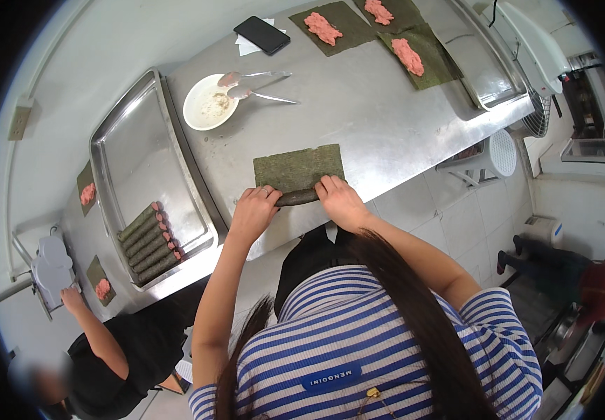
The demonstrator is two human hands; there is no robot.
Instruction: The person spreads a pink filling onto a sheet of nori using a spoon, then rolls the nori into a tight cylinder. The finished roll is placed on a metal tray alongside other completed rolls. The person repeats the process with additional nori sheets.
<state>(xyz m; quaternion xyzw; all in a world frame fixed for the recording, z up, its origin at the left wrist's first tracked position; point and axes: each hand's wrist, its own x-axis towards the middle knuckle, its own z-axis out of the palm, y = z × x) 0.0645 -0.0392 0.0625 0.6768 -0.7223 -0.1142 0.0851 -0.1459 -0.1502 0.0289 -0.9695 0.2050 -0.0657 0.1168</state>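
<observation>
A dark green seaweed sheet (297, 164) lies on the steel table (428, 133), its near edge rolled into a tube (297, 197). My left hand (260, 208) grips the left end of that roll with curled fingers, and my right hand (337, 203) grips the right end. To the left, a steel tray (127, 140) holds several finished seaweed rolls (150, 241) with pink paste at their ends. A white bowl (204, 115) with pale residue and two metal spoons (250, 92) sits beyond my hands.
Seaweed sheets with pink paste (407, 57) lie at the back right beside another tray (495, 77); a phone (260, 35) lies near the wall. At lower left a co-worker's hand (71, 299) is by a grey device (52, 269). Another person (596, 290) is at right, near a stool (498, 154).
</observation>
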